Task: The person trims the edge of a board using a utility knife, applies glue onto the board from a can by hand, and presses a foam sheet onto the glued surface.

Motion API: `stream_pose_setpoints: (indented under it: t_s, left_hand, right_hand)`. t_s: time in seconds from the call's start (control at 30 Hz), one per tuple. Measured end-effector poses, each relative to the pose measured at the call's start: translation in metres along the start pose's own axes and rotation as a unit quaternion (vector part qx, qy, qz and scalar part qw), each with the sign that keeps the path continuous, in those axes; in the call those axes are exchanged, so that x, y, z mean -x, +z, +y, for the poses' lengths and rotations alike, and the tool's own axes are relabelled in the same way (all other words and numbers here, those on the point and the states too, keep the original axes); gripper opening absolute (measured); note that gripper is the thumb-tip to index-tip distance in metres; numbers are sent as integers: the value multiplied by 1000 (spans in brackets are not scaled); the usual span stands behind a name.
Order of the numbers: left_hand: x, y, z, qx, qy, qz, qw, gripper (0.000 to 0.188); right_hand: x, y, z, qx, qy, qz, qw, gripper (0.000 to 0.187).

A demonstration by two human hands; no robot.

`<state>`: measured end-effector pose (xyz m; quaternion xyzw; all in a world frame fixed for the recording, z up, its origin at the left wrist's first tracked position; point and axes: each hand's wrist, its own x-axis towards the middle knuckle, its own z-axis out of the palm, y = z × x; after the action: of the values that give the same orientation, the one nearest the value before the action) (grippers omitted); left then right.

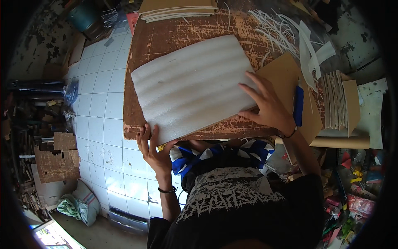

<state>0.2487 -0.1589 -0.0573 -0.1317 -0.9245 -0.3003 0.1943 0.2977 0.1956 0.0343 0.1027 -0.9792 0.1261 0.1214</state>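
Observation:
A white foam sheet (195, 83) with soft parallel ridges lies slantwise on the worn brown tabletop. Along its near edge a thin brown layer shows beneath it; its kind is mostly hidden. My left hand (155, 155) holds the sheet's near left corner, fingers at the left edge and thumb at the near edge. At the right end, my right hand (269, 103) rests with fingers spread, fingertips on the foam and thumb by its near edge. Beside that hand lie brown cardboard pieces (282, 74) and a blue object (298, 106) that I cannot make out.
Stacked cardboard sheets (178, 9) sit at the table's far edge. White trimmed strips (275, 31) tangle at the far right. Upright cardboard pieces (333, 99) stand at the right. White floor tiles (103, 103) and piled scrap (54, 159) lie left; colourful clutter (356, 199) lies lower right.

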Motion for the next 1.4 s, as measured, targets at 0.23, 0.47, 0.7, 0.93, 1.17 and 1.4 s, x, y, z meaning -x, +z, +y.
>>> stream_pose_setpoints:
  t_s: [0.23, 0.47, 0.7, 0.93, 1.17, 1.4]
  left_hand:
    - [-3, -1, -4, -14, 0, 51, 999, 67]
    - [-8, -13, -33, -33, -1, 30, 999, 72]
    - [-4, -15, -47, -29, 9, 14, 999, 73]
    - [-4, -13, -44, -47, 18, 17, 999, 70]
    - [-6, -18, -43, -38, 5, 17, 999, 70]
    - [-8, -21, -51, -65, 17, 5, 998, 70]
  right_hand:
    - [12, 5, 12, -146, 136, 65, 978, 56]
    - [0, 15, -3, -272, 178, 59, 944, 57]
    - [3, 8, -29, -238, 269, 39, 932, 65]
    - [8, 18, -35, -202, 293, 80, 931, 61]
    - [11, 22, -39, -305, 348, 129, 877, 50]
    - [19, 28, -45, -228, 360, 125, 896, 40]
